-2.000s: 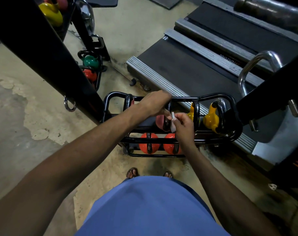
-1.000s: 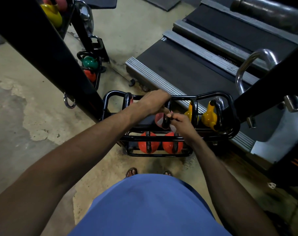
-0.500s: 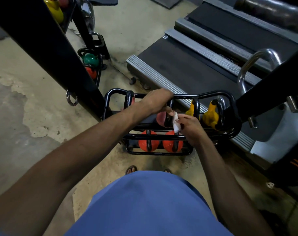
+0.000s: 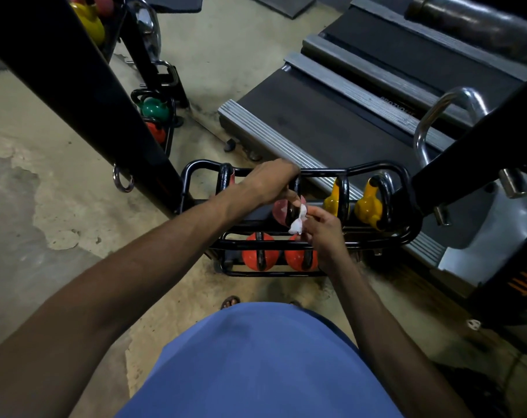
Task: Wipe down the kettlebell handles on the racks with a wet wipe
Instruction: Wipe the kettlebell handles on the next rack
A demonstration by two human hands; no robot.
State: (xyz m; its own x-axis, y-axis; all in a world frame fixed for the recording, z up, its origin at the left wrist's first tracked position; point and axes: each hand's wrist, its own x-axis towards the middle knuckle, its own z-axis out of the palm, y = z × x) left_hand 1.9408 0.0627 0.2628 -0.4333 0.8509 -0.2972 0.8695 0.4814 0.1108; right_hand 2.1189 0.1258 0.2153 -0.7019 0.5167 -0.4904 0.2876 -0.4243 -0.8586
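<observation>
Low two-tier kettlebell rack (image 4: 374, 169) on the floor, pink kettlebell (image 4: 279, 210) on the upper tier near its middle. Its black handle (image 4: 296, 196) shows edge-on as a dark loop whose long axis runs from the near side of the rack up and away toward the back rail. Left hand (image 4: 268, 184) sits at the far, top end, fingers curled over the crown of the handle. Whether the back rail is also under those fingers, cannot tell. Right hand (image 4: 324, 233) is at the near, low end, thumb and fingers pinched on a bunched white wet wipe (image 4: 298, 222). The wipe is pressed against the handle's near leg, just above where it meets the bell. So the unwiped run lies up and away from the wipe, straight toward the left hand. The right hand is the nearer one to it and already on line. Judgement: the next stroke follows the loop upward along that axis, and the left hand's hold covers the crown, so it would need to shift for the wipe to reach there. Two orange kettlebells (image 4: 257, 251) sit on the lower tier directly under the right wrist. Two yellow kettlebells (image 4: 367, 206) stand just to the right, handles aligned the same way.
</observation>
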